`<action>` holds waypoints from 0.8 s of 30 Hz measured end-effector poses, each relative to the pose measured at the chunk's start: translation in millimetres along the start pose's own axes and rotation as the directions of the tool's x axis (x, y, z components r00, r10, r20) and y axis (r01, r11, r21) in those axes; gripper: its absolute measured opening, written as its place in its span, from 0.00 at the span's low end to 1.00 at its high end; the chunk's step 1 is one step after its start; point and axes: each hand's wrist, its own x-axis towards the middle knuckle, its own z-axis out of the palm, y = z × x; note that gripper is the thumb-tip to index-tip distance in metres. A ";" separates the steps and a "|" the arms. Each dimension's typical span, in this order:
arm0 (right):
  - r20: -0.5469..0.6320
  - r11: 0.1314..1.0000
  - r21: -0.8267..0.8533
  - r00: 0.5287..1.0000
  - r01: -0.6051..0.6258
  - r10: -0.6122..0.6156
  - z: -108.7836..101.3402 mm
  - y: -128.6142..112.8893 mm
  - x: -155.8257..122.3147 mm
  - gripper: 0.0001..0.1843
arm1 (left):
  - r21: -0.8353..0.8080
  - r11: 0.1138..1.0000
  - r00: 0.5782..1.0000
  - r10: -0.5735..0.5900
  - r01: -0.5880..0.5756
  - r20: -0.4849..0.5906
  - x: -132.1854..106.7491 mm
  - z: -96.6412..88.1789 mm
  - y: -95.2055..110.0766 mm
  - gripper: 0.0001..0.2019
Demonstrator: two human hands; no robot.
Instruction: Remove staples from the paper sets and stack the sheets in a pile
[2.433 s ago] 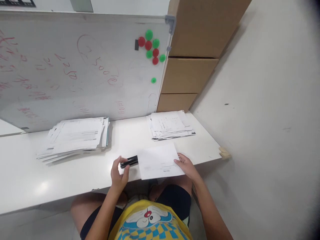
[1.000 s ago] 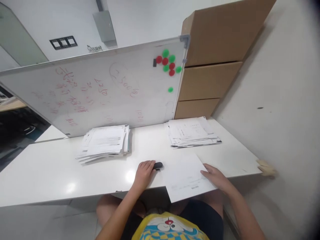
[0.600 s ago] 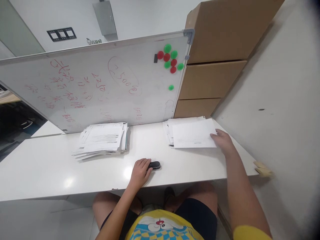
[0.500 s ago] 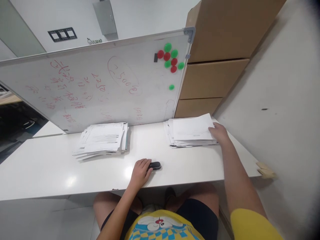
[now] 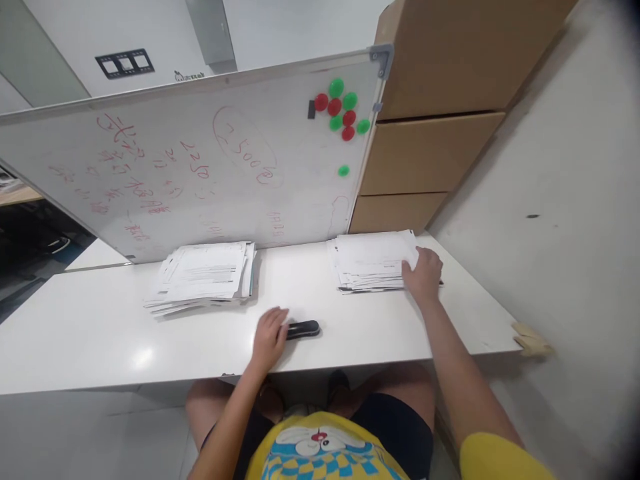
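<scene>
My left hand (image 5: 271,339) rests on the white table at the left end of a black stapler (image 5: 304,329), its thumb side touching or very near it. The fingers are loosely bent and not wrapped round the stapler. At the right, my right hand (image 5: 424,275) lies over the right edge of a stack of printed papers (image 5: 370,257), thumb and fingers apart, touching the sheets. The hand hides part of the stack's right edge. The top sheet lies almost flat, slightly askew to those below.
A second, uneven paper stack (image 5: 205,275) lies on the left of the table (image 5: 125,340). Behind stands a whiteboard (image 5: 240,153) with red writing and round magnets (image 5: 335,107). Cardboard boxes (image 5: 405,157) are piled at the back right, beside a wall (image 5: 560,167).
The top sheet at the right has gone down onto its stack. My right hand has moved left and inward along it. My left hand has slid left, uncovering more of the stapler.
</scene>
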 end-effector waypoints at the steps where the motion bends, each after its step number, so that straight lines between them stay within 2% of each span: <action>1: 0.001 1.000 0.011 1.000 0.019 -0.019 -1.0 3.7 -19.5 0.29 | 0.043 0.999 0.999 -0.024 0.025 -0.026 6.8 -7.8 -15.6 0.15; 3: 0.000 0.997 0.062 0.999 0.047 -0.047 -4.3 14.3 -61.9 0.28 | 0.183 0.977 0.992 -0.100 0.113 -0.079 24.7 -27.7 -53.3 0.16; 5: 0.035 0.990 0.136 0.999 0.035 -0.040 -10.7 25.2 -102.7 0.29 | 0.341 0.907 0.968 -0.216 0.247 -0.128 43.1 -48.2 -91.1 0.22; 7: 0.070 0.981 0.193 0.998 -0.016 0.003 -19.9 31.7 -135.9 0.27 | 0.442 0.853 0.957 -0.285 0.278 -0.053 56.1 -64.2 -118.7 0.24; 9: 0.081 0.970 0.237 0.996 -0.052 0.034 -30.5 30.7 -159.7 0.24 | 0.485 0.841 0.953 -0.300 0.238 0.052 60.9 -73.6 -131.2 0.19; 10: 0.081 0.963 0.259 0.995 -0.070 0.051 -35.7 27.2 -168.5 0.23 | 0.498 0.838 0.949 -0.303 0.225 0.081 60.6 -76.3 -132.1 0.16; 12: 0.091 0.941 0.312 0.990 -0.133 0.110 -45.4 15.9 -181.0 0.22 | 0.541 0.796 0.932 -0.358 0.271 0.061 56.6 -79.7 -126.7 0.14; 15: 0.123 0.876 0.399 0.963 -0.270 0.241 -56.1 -5.2 -190.7 0.23 | 0.617 0.666 0.863 -0.503 0.419 -0.044 49.0 -85.5 -111.2 0.12; 17: 0.137 0.842 0.441 0.950 -0.312 0.280 -60.4 -18.3 -192.5 0.22 | 0.646 0.598 0.834 -0.540 0.474 -0.112 45.4 -90.1 -101.6 0.13; 21: 0.160 0.825 0.495 0.962 -0.273 0.222 -62.1 -41.7 -188.6 0.20 | 0.696 0.521 0.805 -0.575 0.495 -0.142 40.7 -94.2 -88.7 0.15; 24: 0.177 0.791 0.553 0.964 -0.262 0.196 -57.1 -58.2 -185.4 0.18 | 0.701 0.514 0.791 -0.600 0.495 -0.118 39.8 -93.2 -83.6 0.14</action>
